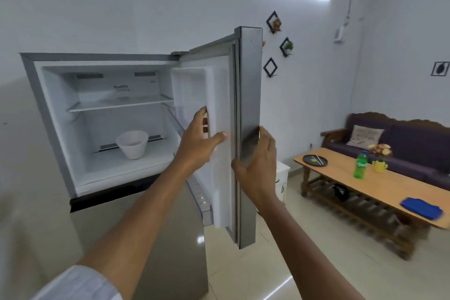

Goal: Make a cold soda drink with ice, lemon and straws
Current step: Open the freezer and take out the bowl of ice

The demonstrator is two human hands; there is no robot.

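A white-walled room with a pale glossy tiled floor holds a steel-grey refrigerator [136, 238] on the left, its upper freezer compartment standing open. Inside the freezer, a white bowl [132, 143] sits on the floor of the compartment beneath a single shelf; what it contains cannot be made out. The freezer door [248, 129] is swung out to the right, its white inner liner facing the camera. Across the room to the right, a low wooden coffee table [360, 185] stands in front of a dark purple sofa [414, 148] with a pale cushion. On the tabletop a green soda bottle [361, 165] stands upright near the middle, just beside a yellow cup [379, 166] with flowers behind it. A dark plate [314, 160] lies toward the table's far left end, carrying thin pale sticks that may be straws, too small to be sure. A folded blue cloth [421, 208] lies at the near right end. A lit tube light runs along the upper wall, and three diamond-shaped wall ornaments hang beside the door. The left hand [199, 141] holds the door's inner side, fingers curled over the edge of a door shelf and thumb pressed flat on the white liner. The right hand [258, 161] is spread fairly wide, fingers straight and laid against the door's grey outer edge, thumb against the gasket side.
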